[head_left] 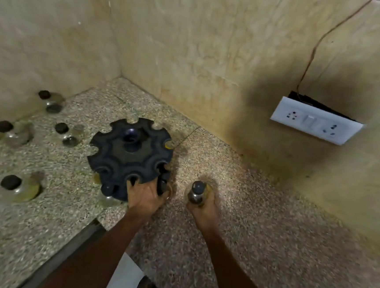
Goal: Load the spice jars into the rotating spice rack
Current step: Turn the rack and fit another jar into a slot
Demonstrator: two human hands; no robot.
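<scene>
Nearest to the camera, two bare forearms reach forward over the speckled stone counter (257,230); between them, at the very near edge, lies something white that I cannot identify; the left hand (146,195) is curled on the near rim of the black rotating spice rack (129,152), fingers hooked into a notch, probably to steady it or turn a free slot toward the person; the right hand (203,206) is closed around a glass spice jar (197,191) with a dark cap, held upright just to the right of the rack, apart from it, so the jar seems ready to go in; one jar (108,191) with a dark cap stands at the near left foot of the rack, maybe already in a lower slot, but blur hides this; more loose jars (18,186) wait on the counter at the left, some far near the wall (50,101); the top notches of the rack look empty, so I judge that loading is at an early stage; on the right wall hangs a white socket plate (316,120) with a thin wire going up
</scene>
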